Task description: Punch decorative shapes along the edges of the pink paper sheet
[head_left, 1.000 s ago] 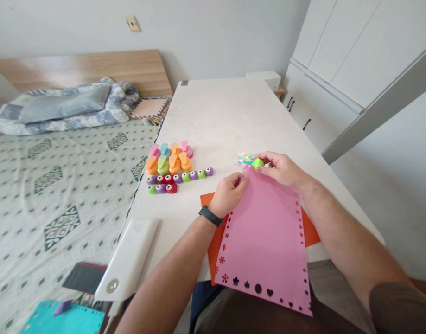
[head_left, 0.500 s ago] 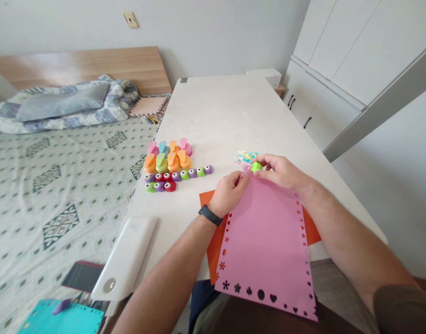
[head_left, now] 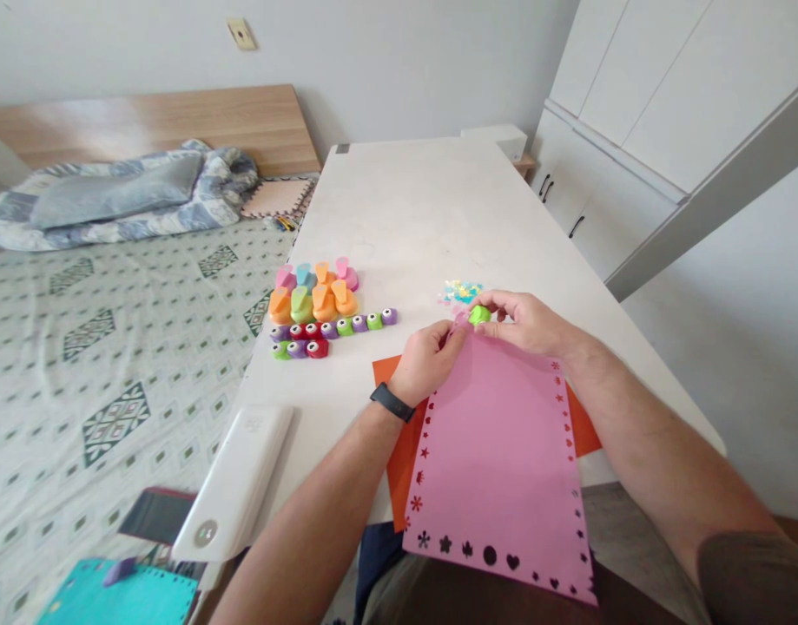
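The sheet of paper [head_left: 499,460] is pink, its edges punched with small cut-out shapes that show dark or orange through it. Under it lies an orange sheet [head_left: 399,451]. The small punch [head_left: 480,314] is bright green. The heap of paper bits [head_left: 462,291] is blue, yellow and pink. The group of punches [head_left: 320,308] is orange, pink, green, blue, purple and red. The counter [head_left: 425,217] is off-white. The bedsheet [head_left: 112,347] is pale with dark green diamond patterns. The wristband [head_left: 392,403] is black.
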